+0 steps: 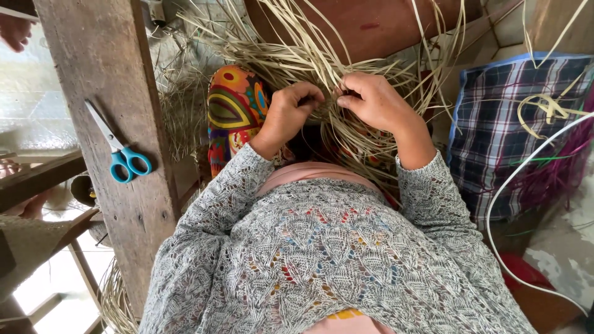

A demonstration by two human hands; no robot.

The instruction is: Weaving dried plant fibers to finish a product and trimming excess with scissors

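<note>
A loose bundle of pale dried straw strands (291, 46) spreads across my lap and fans away from me. My left hand (288, 111) is curled with its fingers closed on strands near the bundle's middle. My right hand (374, 102) pinches strands right beside it, thumb and fingers pressed together. Both hands nearly touch each other. I wear a grey knitted cardigan (322, 247) whose sleeves reach the wrists. A colourful patterned cloth (235, 108) lies under the left hand.
Blue-handled scissors (120, 151) lie on a rough wooden beam (111, 74) to my left. A plaid bag (513, 124) holding pink and green strands stands at my right, with a white cord (495, 204) looping beside it. More straw (117, 303) lies lower left.
</note>
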